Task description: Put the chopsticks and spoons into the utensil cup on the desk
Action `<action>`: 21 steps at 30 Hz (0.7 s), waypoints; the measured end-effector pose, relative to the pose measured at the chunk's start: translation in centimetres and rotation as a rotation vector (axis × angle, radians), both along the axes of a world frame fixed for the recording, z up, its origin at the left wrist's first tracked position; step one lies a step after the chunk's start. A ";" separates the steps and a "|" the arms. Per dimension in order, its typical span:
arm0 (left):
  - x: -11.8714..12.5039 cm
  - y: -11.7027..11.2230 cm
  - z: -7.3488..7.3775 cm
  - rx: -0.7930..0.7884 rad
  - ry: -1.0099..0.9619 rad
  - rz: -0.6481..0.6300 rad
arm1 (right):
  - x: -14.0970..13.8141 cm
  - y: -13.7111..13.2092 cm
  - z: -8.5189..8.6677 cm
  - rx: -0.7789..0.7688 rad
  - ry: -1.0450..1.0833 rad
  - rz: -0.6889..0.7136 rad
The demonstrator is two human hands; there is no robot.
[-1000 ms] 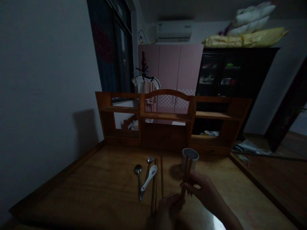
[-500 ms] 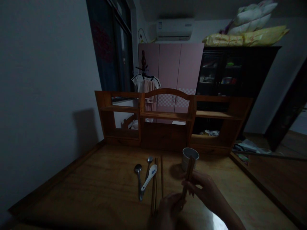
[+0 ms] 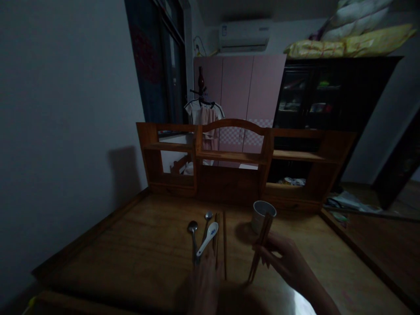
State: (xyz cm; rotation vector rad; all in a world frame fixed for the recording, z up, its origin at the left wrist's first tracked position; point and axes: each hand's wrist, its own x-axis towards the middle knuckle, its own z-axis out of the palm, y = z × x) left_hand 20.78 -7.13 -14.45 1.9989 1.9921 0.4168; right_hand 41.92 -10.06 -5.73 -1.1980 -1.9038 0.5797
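My right hand (image 3: 282, 256) is closed around a small bundle of wooden chopsticks (image 3: 265, 229), held tilted with the tips low over the table. Just behind the bundle stands a grey metal cup (image 3: 257, 214). My left hand (image 3: 205, 282), blurred, reaches forward with fingers stretched out over the lower ends of the spoons and loose chopsticks. A white ceramic spoon (image 3: 210, 236) with a blue mark lies beside two metal spoons, one with a dark bowl (image 3: 193, 226) and one smaller (image 3: 208, 215). Right of them lie loose chopsticks (image 3: 225, 245); the left hand partly hides some.
The wooden table (image 3: 138, 249) has a raised edge and meets a white wall on the left. A wooden shelf unit (image 3: 229, 186) stands along its back. Beyond are a pink wardrobe (image 3: 236, 87), a clothes stand with hanging shirts (image 3: 205, 113) and a dark cabinet (image 3: 344, 96).
My left hand has let go of the chopstick bundle and moved left to the spoons and loose chopsticks. My right hand still holds the bundle. The view has shifted slightly.
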 end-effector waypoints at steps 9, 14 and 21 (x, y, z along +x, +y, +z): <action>-0.4 0.0 1.1 -0.069 0.138 -0.066 | -0.2 -0.1 0.1 0.010 -0.001 -0.001; -0.7 0.8 1.6 -0.088 0.171 -0.081 | -0.4 -0.1 0.2 0.005 -0.013 -0.014; -0.7 1.6 2.9 -0.119 0.194 -0.126 | -0.4 -0.2 0.2 0.018 0.016 -0.012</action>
